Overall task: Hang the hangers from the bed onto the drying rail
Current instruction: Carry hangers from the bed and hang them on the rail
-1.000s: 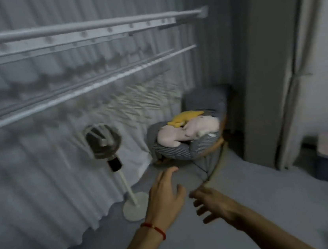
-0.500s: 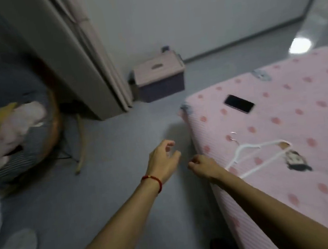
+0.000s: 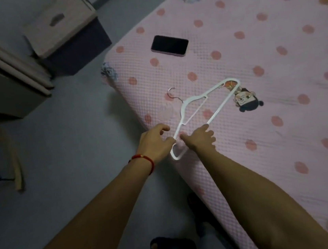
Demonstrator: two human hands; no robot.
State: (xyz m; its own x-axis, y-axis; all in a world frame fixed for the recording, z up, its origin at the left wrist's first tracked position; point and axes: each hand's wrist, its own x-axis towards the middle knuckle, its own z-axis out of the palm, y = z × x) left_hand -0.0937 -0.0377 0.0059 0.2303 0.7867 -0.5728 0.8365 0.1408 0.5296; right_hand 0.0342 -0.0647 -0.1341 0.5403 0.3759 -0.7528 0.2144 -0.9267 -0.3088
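White hanger (image 3: 202, 111) on bed (image 3: 283, 130), both hands seemingly touching its near end

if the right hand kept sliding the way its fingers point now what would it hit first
Probably more of the white hanger. The right hand rests at the hanger's near end on the pink bed, fingers pointing up along its lower bar. Beyond that lies the cartoon print; the phone sits off to the left.

Dim room, grey floor (image 3: 61, 137), lidded storage box (image 3: 65, 31) beside folded curtain (image 3: 5, 69)
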